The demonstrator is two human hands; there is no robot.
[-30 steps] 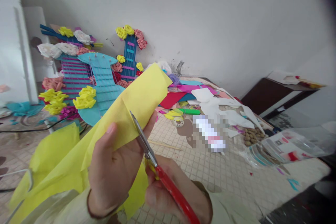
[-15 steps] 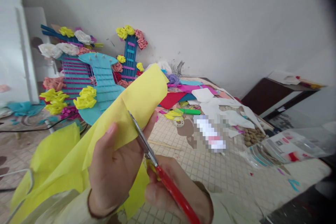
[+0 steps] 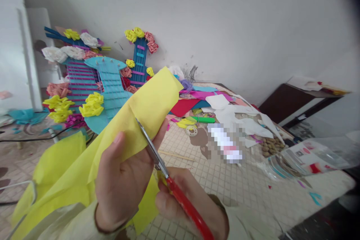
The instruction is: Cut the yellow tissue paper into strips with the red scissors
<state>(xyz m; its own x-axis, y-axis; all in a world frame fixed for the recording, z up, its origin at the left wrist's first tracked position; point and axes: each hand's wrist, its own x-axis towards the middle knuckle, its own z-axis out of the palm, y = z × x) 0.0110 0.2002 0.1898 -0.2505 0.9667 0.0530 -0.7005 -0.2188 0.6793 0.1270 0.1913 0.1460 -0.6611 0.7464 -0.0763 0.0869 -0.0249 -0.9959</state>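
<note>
Yellow sheet [image 3: 152, 105]: held up in front of the person, above the tabletop [image 3: 244, 195], folded or layered near its top.
Sheet's long axis: slanting from lower left to upper right, the narrower top end pointing up and right, away from the body; the lower part spreads toward the left sleeve [image 3: 67, 221].
Scissors [image 3: 180, 195]: tip aimed up and left, red handle down and right, lying across the sheet's long axis.
Slit: a fine line runs up and left from the blade tip; how far apart the blades stand cannot be told.
Left hand [image 3: 120, 183]: grip closed on the sheet, thumb in front, fingers behind.
Right hand [image 3: 194, 189]: grip wrapped around the scissors' handle.
Behind, left: a turquoise guitar shape [image 3: 112, 86], partly covered by the sheet, with yellow paper flowers [image 3: 91, 105] against it; a dark blue neck [image 3: 140, 58] leans near the wall [image 3: 225, 26].
Behind, right: purple yarn [image 3: 186, 84], a red piece [image 3: 184, 107], a green tool [image 3: 204, 119], a tape roll [image 3: 192, 131] and white scraps [image 3: 233, 116].
Right side: brown pebble-like pieces [image 3: 271, 146] beside a clear plastic bag [image 3: 303, 157].
In the way: the left hand hides the sheet's lower edge; thin sticks [image 3: 177, 155] lie partly behind both hands.
</note>
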